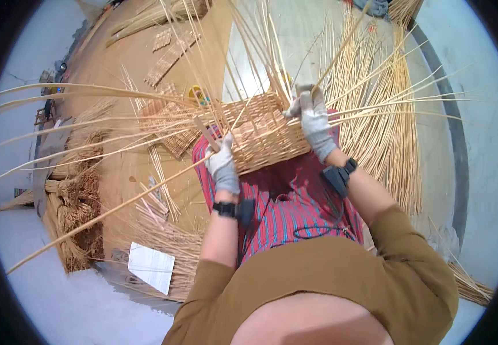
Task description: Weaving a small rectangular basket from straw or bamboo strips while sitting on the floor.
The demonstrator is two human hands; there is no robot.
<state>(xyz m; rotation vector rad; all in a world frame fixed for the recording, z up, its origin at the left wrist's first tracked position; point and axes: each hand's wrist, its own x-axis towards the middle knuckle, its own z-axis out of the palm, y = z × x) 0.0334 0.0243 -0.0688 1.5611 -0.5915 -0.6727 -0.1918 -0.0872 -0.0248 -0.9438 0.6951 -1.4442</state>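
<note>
A partly woven wicker basket (pixel 275 146) rests on my lap, with long unwoven rods fanning out from its top edge. At its left corner is my left hand (pixel 221 165), in a pale work glove, closed around a long willow rod (pixel 111 213) that slants down to the left. A short flat stick (pixel 205 132) sticks up from the same hand. My right hand (pixel 313 118), gloved too, is at the basket's upper right corner. Its fingers are bent round a thick rod (pixel 344 49) rising up and to the right; the fingertips are partly hidden.
Loose willow rods (pixel 398 132) lie in a wide sheaf on the right. Woven panels (pixel 171 123) and a yellow container (pixel 199 95) are beyond my left hand. Bundles of stalks (pixel 76 213) line the left side, near a white sheet (pixel 151 267).
</note>
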